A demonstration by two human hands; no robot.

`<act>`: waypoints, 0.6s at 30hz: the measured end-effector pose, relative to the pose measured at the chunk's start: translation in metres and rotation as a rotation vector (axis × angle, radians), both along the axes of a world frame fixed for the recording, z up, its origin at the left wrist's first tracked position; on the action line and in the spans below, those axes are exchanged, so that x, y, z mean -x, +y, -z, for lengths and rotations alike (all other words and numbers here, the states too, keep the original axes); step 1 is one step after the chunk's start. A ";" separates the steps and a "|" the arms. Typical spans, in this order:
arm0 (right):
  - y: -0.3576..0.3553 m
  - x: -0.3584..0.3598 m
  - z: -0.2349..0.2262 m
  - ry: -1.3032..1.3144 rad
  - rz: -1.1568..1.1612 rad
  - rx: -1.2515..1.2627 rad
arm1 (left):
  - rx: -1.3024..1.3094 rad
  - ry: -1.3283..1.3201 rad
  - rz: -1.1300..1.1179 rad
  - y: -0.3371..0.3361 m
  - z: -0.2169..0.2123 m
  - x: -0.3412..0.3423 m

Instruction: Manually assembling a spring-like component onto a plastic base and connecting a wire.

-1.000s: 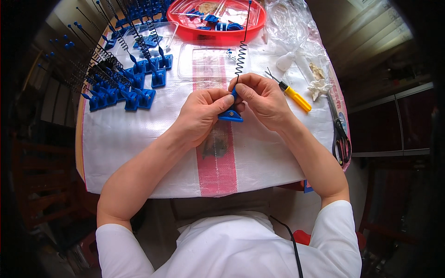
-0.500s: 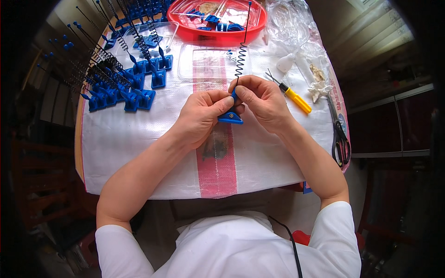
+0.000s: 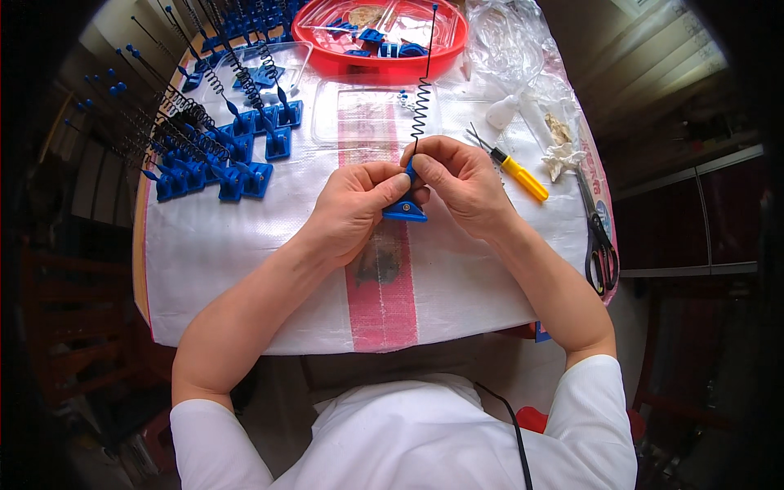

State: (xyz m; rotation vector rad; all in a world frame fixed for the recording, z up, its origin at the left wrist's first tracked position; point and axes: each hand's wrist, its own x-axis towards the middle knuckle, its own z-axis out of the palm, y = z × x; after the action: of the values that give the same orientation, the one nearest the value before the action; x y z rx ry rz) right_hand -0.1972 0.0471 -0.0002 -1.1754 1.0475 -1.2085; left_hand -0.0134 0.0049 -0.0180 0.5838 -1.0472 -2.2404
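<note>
Between my two hands stands a blue plastic base with a black coiled spring wire (image 3: 420,106) rising from it, tipped with a small blue bead. The flat foot of the blue spring-wire base (image 3: 406,212) shows below my fingers, with a small brass-coloured screw in it. My left hand (image 3: 363,196) pinches the blue stem from the left. From the right, my right hand (image 3: 461,184) grips the same stem, thumb and index finger round the point where the wire enters. Fingers partly hide the stem.
Similar blue spring-wire bases (image 3: 237,147) crowd the far left. A red basin (image 3: 388,73) with blue parts stands at the back, near a clear plastic lid (image 3: 327,114). To the right lie a yellow-handled screwdriver (image 3: 523,177), black-handled scissors (image 3: 600,253), a white bottle (image 3: 501,113) and clear plastic bags (image 3: 510,41).
Both hands keep their hold on the blue base in nearly the same place. The wire's upper end leans slightly further left, and the whole view has shifted a little.
</note>
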 end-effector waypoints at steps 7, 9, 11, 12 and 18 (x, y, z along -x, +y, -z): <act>0.002 0.003 -0.004 0.069 -0.028 0.033 | 0.063 -0.014 0.031 -0.001 -0.002 0.000; 0.000 0.005 -0.001 0.050 -0.040 0.090 | 0.075 -0.016 0.028 0.000 -0.003 -0.001; -0.001 0.006 0.000 0.049 -0.026 0.132 | 0.102 -0.011 0.027 0.001 -0.003 0.000; 0.001 0.005 -0.001 0.055 -0.008 0.142 | 0.122 -0.009 0.026 0.001 -0.002 0.002; 0.001 0.006 -0.003 0.069 -0.008 0.278 | 0.383 -0.116 -0.028 0.002 -0.008 -0.001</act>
State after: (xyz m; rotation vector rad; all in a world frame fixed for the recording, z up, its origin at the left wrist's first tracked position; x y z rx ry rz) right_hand -0.2037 0.0481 0.0032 -1.4425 0.9446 -1.3459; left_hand -0.0125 0.0072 -0.0101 0.5584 -1.4713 -1.9280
